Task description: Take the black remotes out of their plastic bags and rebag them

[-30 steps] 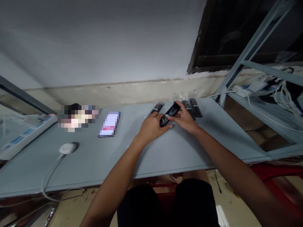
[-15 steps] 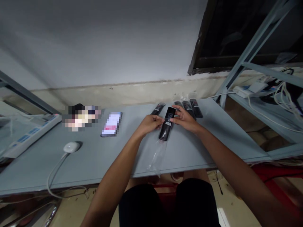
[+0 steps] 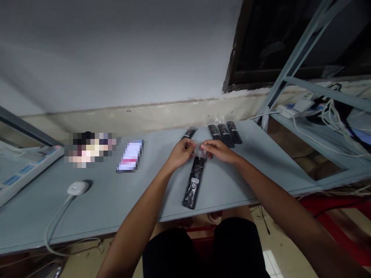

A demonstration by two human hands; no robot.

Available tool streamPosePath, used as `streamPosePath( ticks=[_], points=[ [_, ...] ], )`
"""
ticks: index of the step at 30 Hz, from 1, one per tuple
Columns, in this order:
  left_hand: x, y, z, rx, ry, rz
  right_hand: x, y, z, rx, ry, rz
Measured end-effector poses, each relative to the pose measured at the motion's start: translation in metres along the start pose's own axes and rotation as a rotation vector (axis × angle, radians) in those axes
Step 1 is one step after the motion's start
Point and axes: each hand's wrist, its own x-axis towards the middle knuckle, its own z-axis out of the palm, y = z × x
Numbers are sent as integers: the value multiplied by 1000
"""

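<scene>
A long black remote control [image 3: 193,181], with a small white label on it, lies inside a clear plastic bag [image 3: 199,151] near the table's front edge. My left hand [image 3: 182,153] pinches the left side of the bag's top end. On the right side of that same end, my right hand [image 3: 218,150] has its fingers closed on the plastic. Another black bagged remote [image 3: 189,133] rests just beyond my left hand. Behind my right hand, more black remotes [image 3: 224,133] in clear bags lie side by side.
A phone [image 3: 130,155] with a lit, blurred screen lies left on the grey table [image 3: 156,185]. Near it are a white plug-like device [image 3: 78,188] on a cable and a pixelated item [image 3: 89,148]. A power strip [image 3: 29,170] runs along the left; metal shelving [image 3: 292,65] stands right.
The remote has slid down into the bag, nearer the table's front edge. My hands have moved from the remote's sides to the bag's top end. The view has shifted slightly.
</scene>
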Motion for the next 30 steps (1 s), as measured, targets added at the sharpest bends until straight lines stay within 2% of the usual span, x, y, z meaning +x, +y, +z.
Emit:
streamPosePath(
  ticks=[3, 6, 8, 11, 13, 15, 18, 20, 24, 30],
  points=[
    [1, -3, 0, -29, 32, -8, 3, 4, -7, 65, 170, 28],
    [2, -6, 0, -50, 53, -9, 4, 3, -9, 186, 261, 57],
    [3, -6, 1, -75, 69, -9, 3, 2, -8, 267, 220, 142],
    [3, -6, 3, -103, 135, 19, 0, -1, -3, 329, -10, 302],
    [3, -4, 3, -131, 184, 40, -2, -1, -1, 362, -111, 352],
    [2, -2, 3, -165, 181, 13, -2, -1, -1, 403, -99, 357],
    [-1, 1, -1, -185, 30, -104, -2, 0, -4, 436, -25, 344],
    [-3, 3, -3, -195, -50, -153, -2, 0, -7, 451, -34, 347],
    [-6, 6, -3, -296, -25, -173, -1, 3, -10, 472, -81, 336],
    [-5, 8, 0, -399, 14, -144, 1, 11, -12, 418, 57, 207]
  ],
)
